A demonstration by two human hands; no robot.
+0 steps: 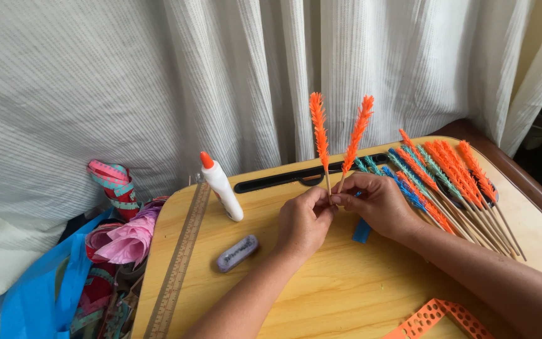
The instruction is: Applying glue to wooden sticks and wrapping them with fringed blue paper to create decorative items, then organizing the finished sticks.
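Orange fringe is wrapping the tops of the two thin wooden sticks [334, 141] that you are holding upright above the middle of the table [321, 289]. Their fluffy ends are leaning slightly apart while their bare lower ends are meeting between your hands. Your left hand [303, 220] is closing its thumb and fingertips on the base of the left stick, fingers curled in tight. Your right hand [381, 204] is pinching the base of the right stick in the same narrow grip, and the two hands are touching at the fingertips.

A small blue strip [361, 230] is lying on the table just under your right hand. Behind that hand, a fan of finished sticks [453, 182] in orange, teal and blue is resting on the far right part of the table. A white glue bottle [222, 187] with an orange cap is standing upright to the left of your left hand, and a grey eraser-like block [237, 253] is lying near it. An orange perforated strip [437, 317] is showing at the near edge. A heap of pink and teal ribbon [117, 232] is sitting off the table's left side, before a white curtain [158, 81].

Both your forearms are reaching in from the lower edge, converging toward the sticks.
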